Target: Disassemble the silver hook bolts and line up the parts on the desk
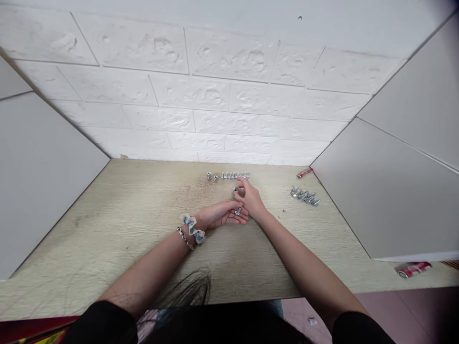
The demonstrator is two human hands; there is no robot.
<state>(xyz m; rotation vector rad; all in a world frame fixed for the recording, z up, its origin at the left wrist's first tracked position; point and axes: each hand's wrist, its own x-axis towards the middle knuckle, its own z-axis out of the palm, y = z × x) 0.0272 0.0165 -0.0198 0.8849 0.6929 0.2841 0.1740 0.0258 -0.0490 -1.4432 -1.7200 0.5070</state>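
My left hand [224,214] is palm up over the table, its fingers loosely curled. A short silver screw [238,210] rests on its fingers by the thumb. My right hand [250,198] comes in from the right, just above the left fingertips. Its thumb and index finger close on a small round metal piece [234,190], whose exact kind is too small to make out. Just beyond the hands, a row of silver screws [229,176] stands on the table, partly behind my right fingers. Two threaded metal pieces [209,176] stand left of that row.
Several shiny metal fasteners [304,196] are lined up on the right of the table [143,200]. One red battery [304,173] lies at the back right corner, another red battery [414,270] near the front right edge. White panels [405,191] and a brick-patterned wall [211,95] enclose the table.
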